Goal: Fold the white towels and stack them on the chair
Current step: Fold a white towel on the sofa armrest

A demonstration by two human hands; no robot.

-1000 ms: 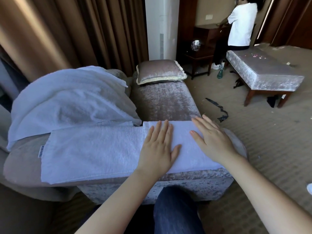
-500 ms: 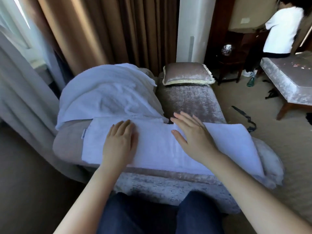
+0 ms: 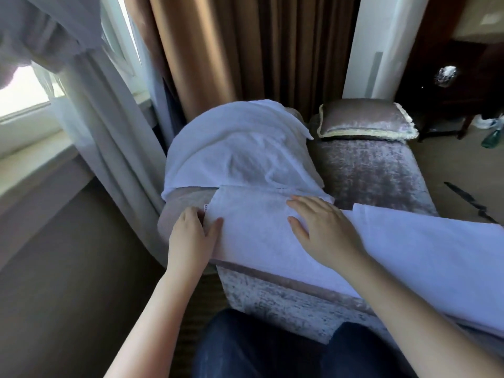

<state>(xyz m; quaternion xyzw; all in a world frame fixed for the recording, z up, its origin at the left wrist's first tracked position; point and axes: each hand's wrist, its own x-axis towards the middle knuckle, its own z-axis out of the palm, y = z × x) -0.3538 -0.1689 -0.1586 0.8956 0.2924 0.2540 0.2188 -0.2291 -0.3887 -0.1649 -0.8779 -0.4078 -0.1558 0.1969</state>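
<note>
A long folded white towel (image 3: 409, 249) lies across the near edge of the grey velvet chair (image 3: 368, 173). My left hand (image 3: 191, 236) is at the towel's left end, beside a small label; the thumb lies on top and the fingers curl at the edge, pinching it. My right hand (image 3: 321, 230) presses flat on the towel a little to the right, fingers spread. A second white towel (image 3: 240, 148) is draped loosely over the rounded end of the chair, just behind both hands.
A velvet cushion (image 3: 365, 118) sits at the chair's far end. Brown and sheer curtains (image 3: 218, 50) and a window sill stand to the left. Dark wooden furniture (image 3: 450, 85), a green bottle (image 3: 493, 137) and a black strap (image 3: 469, 200) on the carpet are at right.
Both hands slid left along the folded towel; my left hand went from lying flat mid-towel to pinching its left end. The view has swung left.
</note>
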